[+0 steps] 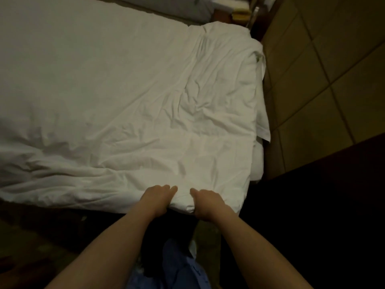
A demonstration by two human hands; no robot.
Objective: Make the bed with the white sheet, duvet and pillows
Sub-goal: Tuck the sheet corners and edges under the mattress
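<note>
- The duvet (145,105) lay spread over the bed, its long axis running away from the person toward the upper left of the head view, with its near hem directly at the hands.
- The left hand (158,197) gripped that near hem, fingers curled under the fold and thumb lying on top.
- The right hand (205,202) gripped the same hem just beside the left, fingers likewise tucked beneath the cloth.
- Both hands stood close together toward the right end of the near edge; the right hand was the nearer to the duvet's near right corner (242,202).
- Judgement: any straightening pull would have to run along the long axis toward the person, since the bulk of the cloth lay ahead of both hands.
- The fabric was white, soft and thin-skinned over padding; it was heavily creased on the right half and bunched in ridges along the near left edge.
- The far right corner was folded back in a rumpled heap (235,44), and a loose flap hung over the right side of the bed.
- A pillow (166,7) appeared partly in view beyond the far end; no more of it could be told.
- A tiled floor (325,65) lay to the right of the bed.
</note>
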